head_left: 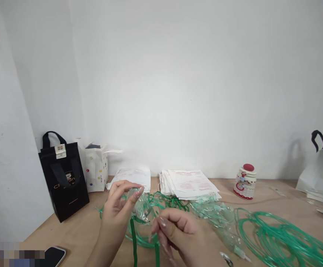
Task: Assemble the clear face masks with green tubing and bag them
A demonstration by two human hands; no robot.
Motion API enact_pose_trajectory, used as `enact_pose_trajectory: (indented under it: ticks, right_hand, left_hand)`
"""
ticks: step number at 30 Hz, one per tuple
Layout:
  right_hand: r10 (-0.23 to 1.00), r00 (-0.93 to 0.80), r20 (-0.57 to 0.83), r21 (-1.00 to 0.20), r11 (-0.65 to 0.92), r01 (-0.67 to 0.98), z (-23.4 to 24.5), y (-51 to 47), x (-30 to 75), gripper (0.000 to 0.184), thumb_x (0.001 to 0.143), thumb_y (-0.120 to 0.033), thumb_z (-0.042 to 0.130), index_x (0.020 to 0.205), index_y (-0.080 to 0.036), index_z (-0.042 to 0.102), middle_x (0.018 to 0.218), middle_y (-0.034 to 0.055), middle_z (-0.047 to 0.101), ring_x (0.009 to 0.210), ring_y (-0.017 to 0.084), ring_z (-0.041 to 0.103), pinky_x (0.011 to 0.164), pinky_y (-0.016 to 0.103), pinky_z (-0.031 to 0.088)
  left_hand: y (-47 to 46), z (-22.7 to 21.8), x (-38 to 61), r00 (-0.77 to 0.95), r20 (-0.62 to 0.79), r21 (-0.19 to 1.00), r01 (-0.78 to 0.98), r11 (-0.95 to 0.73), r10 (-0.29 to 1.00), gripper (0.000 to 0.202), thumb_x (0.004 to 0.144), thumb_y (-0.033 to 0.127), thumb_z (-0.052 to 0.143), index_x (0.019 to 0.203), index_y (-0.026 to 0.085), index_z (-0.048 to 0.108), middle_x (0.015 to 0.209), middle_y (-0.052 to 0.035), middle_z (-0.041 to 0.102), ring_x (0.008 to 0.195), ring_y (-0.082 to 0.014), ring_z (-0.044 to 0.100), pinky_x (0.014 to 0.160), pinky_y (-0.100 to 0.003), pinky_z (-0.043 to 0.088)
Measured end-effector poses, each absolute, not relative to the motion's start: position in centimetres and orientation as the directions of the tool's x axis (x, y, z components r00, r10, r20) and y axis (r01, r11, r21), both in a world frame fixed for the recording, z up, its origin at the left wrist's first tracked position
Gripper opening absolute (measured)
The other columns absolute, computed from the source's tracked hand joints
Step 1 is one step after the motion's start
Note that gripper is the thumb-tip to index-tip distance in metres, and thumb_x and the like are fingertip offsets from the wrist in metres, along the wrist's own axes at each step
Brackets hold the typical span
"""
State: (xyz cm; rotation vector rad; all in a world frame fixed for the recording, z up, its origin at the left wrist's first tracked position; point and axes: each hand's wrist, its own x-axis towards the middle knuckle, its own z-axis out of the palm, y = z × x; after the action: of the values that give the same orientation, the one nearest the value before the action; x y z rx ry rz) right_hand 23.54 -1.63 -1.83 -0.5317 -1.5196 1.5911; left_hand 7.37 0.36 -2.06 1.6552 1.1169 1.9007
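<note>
My left hand is raised over the wooden table, its fingers curled around a clear plastic mask with green trim. A green strap hangs down from the mask. My right hand is just to the right and lower, fingers bent and pinching the green strap or tubing near the mask's lower edge. Behind the hands lies a tangle of green tubing.
Coils of green tubing and more clear masks lie at right. Two stacks of white packets sit by the wall, with a small red-and-white jar, a black bag, a dotted white bag, another white bag and a phone.
</note>
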Motion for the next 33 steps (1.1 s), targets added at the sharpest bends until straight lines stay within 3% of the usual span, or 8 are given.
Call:
enact_pose_trajectory:
  ticks: [3, 6, 8, 16, 26, 33]
  right_hand:
    - [0.865, -0.433, 0.254, -0.964, 0.19, -0.185, -2.7, -1.8, 22.0, 0.046, 0.074, -0.058, 0.053, 0.077, -0.013, 0.062, 0.051, -0.0036, 0.048, 0.038, 0.006, 0.043, 0.038, 0.019, 0.034]
    - [0.911, -0.297, 0.286, -0.958, 0.269, -0.098, -3.2, -2.3, 21.3, 0.049, 0.076, -0.06, 0.048, 0.079, -0.014, 0.063, 0.05, -0.0037, 0.047, 0.038, 0.006, 0.038, 0.038, 0.019, 0.03]
    - [0.921, -0.229, 0.315, -0.949, 0.311, -0.051, -3.2, -2.7, 21.3, 0.048, 0.078, -0.059, 0.046, 0.08, -0.014, 0.063, 0.046, -0.0042, 0.045, 0.037, 0.006, 0.036, 0.038, 0.019, 0.028]
    - [0.933, -0.28, 0.225, -0.973, 0.198, -0.12, -2.6, -3.4, 21.9, 0.05, 0.075, -0.062, 0.047, 0.078, -0.014, 0.059, 0.038, -0.0072, 0.04, 0.032, 0.004, 0.03, 0.033, 0.015, 0.022]
    - [0.889, -0.441, 0.121, -0.99, 0.074, -0.123, -1.7, -3.2, 22.9, 0.05, 0.072, -0.065, 0.048, 0.071, -0.016, 0.054, 0.038, -0.0071, 0.046, 0.029, 0.003, 0.031, 0.03, 0.013, 0.021]
    - [0.884, -0.451, 0.123, -0.992, 0.09, -0.093, -1.5, -2.8, 23.6, 0.044, 0.076, -0.059, 0.048, 0.067, -0.017, 0.051, 0.037, -0.0076, 0.045, 0.027, 0.003, 0.03, 0.029, 0.014, 0.021]
  left_hand:
    - [0.0, -2.2, 7.9, -0.282, 0.69, 0.723, 0.302, -0.621, 0.666, 0.009, 0.075, 0.028, 0.061, 0.073, 0.022, 0.066, 0.095, -0.0055, 0.058, 0.094, -0.0209, 0.055, 0.058, -0.024, 0.047]
    - [-0.7, -2.3, 8.4, -0.222, 0.74, 0.668, 0.353, -0.655, 0.635, 0.007, 0.078, 0.022, 0.058, 0.075, 0.023, 0.065, 0.095, -0.0029, 0.066, 0.103, -0.0202, 0.055, 0.085, -0.03, 0.044]
    - [-1.2, -2.4, 8.6, -0.175, 0.758, 0.646, 0.333, -0.687, 0.628, 0.009, 0.079, 0.019, 0.057, 0.079, 0.024, 0.064, 0.092, -0.0005, 0.068, 0.103, -0.0184, 0.057, 0.091, -0.031, 0.041]
    - [-2.2, -2.3, 8.8, -0.089, 0.809, 0.57, 0.359, -0.739, 0.581, 0.016, 0.079, 0.014, 0.057, 0.083, 0.028, 0.064, 0.088, 0.0045, 0.07, 0.09, -0.0126, 0.062, 0.08, -0.021, 0.047]
    - [-2.3, -1.7, 8.4, 0.11, 0.891, 0.364, 0.406, -0.838, 0.441, 0.022, 0.078, 0.007, 0.057, 0.087, 0.025, 0.065, 0.092, -0.0011, 0.07, 0.089, -0.0171, 0.062, 0.078, -0.029, 0.05]
    - [-2.6, -1.5, 8.1, 0.054, 0.879, 0.419, 0.385, -0.822, 0.474, 0.021, 0.078, 0.007, 0.057, 0.087, 0.025, 0.064, 0.091, -0.0003, 0.069, 0.089, -0.0174, 0.062, 0.079, -0.03, 0.049]
